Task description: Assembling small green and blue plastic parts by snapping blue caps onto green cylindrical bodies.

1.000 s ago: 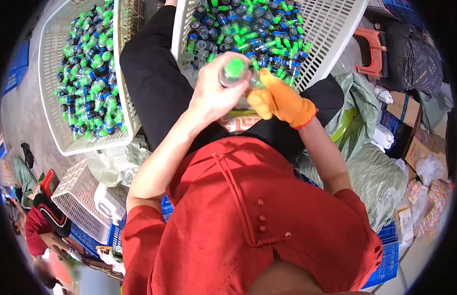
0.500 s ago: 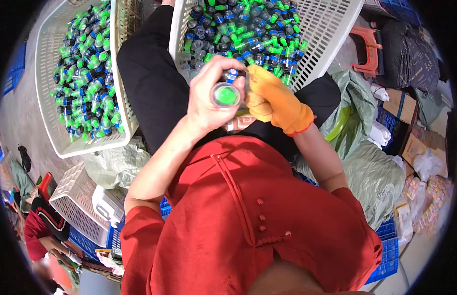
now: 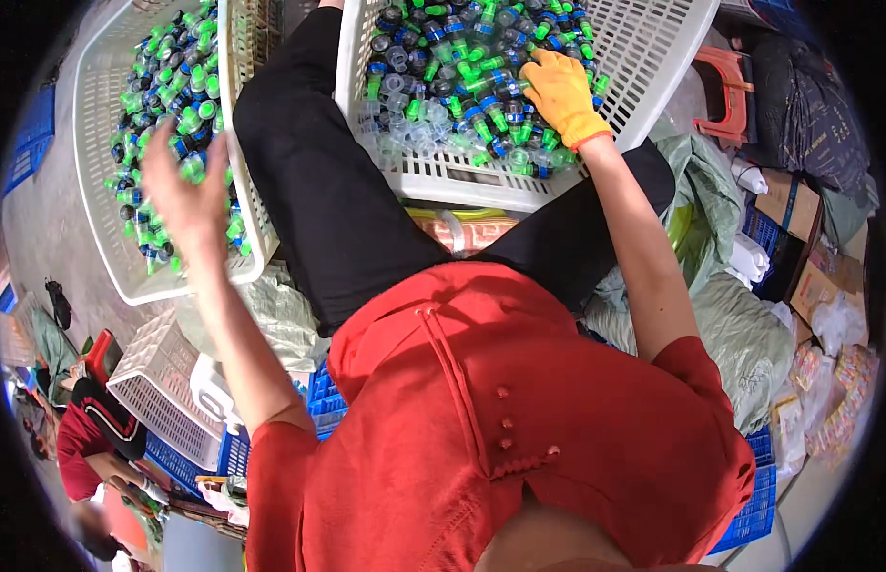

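Note:
My bare left hand [image 3: 187, 191], slightly blurred, is over the white basket on the left, fingers spread and nothing visible in them. Under it lie many small plastic bottle-like pieces [image 3: 181, 119] with green, blue and black parts. In an orange knitted glove, my right hand [image 3: 563, 93] reaches into the larger white basket in front of me. Its fingertips are apart and touch the similar pieces [image 3: 486, 110] there; its other fingers are partly hidden. Clear plastic cups [image 3: 409, 124] lie loose at the near side of that heap.
The front basket's perforated wall [image 3: 643, 67] rises beside my right hand; the left basket's rim [image 3: 247, 191] stands beside my leg. A red stool [image 3: 724, 95], a black bag [image 3: 795, 105] and green sacks [image 3: 738, 334] are at right. Another person [image 3: 90, 443] is at lower left.
My hands were together above my lap, with a clear cup and a green, blue and black piece in the left. The left has swung over the left basket and opened; the right reached into the front basket.

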The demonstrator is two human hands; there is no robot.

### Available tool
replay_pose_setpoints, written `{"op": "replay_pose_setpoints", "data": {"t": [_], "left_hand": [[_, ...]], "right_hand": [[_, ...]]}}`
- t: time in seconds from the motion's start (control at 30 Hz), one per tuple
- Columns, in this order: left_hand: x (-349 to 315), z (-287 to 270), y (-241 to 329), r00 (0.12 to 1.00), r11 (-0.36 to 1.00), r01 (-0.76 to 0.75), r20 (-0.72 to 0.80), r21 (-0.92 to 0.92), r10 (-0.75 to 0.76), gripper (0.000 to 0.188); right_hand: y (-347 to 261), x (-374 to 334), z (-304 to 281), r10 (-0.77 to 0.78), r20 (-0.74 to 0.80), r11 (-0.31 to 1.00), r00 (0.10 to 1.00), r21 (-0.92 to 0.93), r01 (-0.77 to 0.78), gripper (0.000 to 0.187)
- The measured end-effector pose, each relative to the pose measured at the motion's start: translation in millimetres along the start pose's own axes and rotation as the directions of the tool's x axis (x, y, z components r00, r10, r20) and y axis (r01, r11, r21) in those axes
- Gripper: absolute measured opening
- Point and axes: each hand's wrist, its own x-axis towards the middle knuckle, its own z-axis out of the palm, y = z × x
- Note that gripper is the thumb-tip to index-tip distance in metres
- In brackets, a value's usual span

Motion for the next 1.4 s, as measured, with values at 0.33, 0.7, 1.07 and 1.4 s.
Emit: {"op": "replay_pose_setpoints", "data": {"t": [0.33, 0.7, 1.07, 1.4], "left_hand": [[-12.3, 105.0, 140.8, 0.82, 0.892, -0.172, 0.441, -0.419, 0.365, 0.031], [-46.4, 50.7, 126.2, 0.71, 0.752, 0.409, 0.698, -0.517, 0.094, 0.029], [-87.7, 56.4, 146.2, 0.657, 0.758, 0.384, 0.733, -0.527, 0.176, 0.029], [-92.3, 74.7, 137.7, 0.728, 0.81, 0.237, 0.65, -0.537, 0.218, 0.026]], "right_hand": [[-93.2, 29.7, -51.7, 0.157, 0.454, 0.246, 0.877, 0.842, -0.48, 0.024], [-101.8, 36.9, 28.5, 0.19, 0.541, 0.634, 0.82, 0.57, -0.523, 0.031], [-129.1, 32.2, 50.7, 0.166, 0.357, 0.961, 0.919, 0.151, -0.233, 0.029], [-89.1, -2.2, -105.6, -0.003, 0.165, 0.439, 0.986, 0.886, -0.147, 0.026]]}}
